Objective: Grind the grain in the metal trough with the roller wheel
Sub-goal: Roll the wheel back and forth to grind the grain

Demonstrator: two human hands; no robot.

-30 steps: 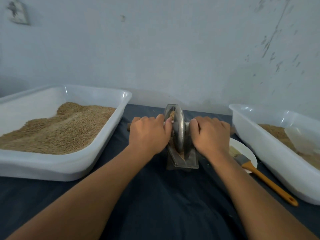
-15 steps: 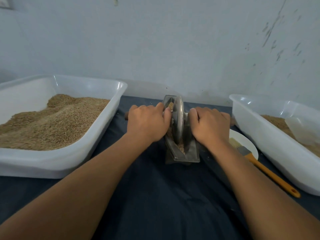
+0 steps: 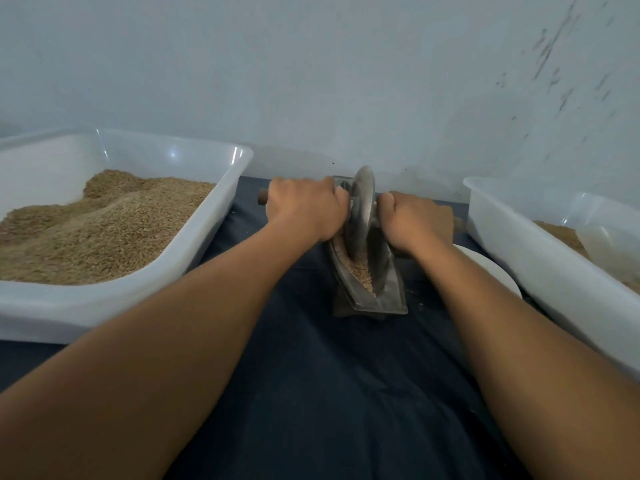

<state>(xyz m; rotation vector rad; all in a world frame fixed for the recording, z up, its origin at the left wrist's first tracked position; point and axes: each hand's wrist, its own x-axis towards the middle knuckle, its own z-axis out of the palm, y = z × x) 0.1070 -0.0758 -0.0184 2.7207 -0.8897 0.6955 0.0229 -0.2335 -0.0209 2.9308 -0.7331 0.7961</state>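
While my left hand [image 3: 306, 209] curls round the wooden handle [image 3: 263, 196] on its side of the roller wheel [image 3: 362, 211], my right hand [image 3: 414, 220] grips the matching stub on the other side, though that stub is hidden under my fingers; the wheel stands upright between my fists, set toward the far end of the metal trough [image 3: 377, 289]; the trough's long axis runs straight away from me, from its near lip on the dark cloth [image 3: 311, 393] toward the wall; the grain [image 3: 360, 271] lies in the channel on my side of the wheel; so, as I judge it, the next stroke must draw back along that axis toward my body, both hands equally near and sharing the pull.
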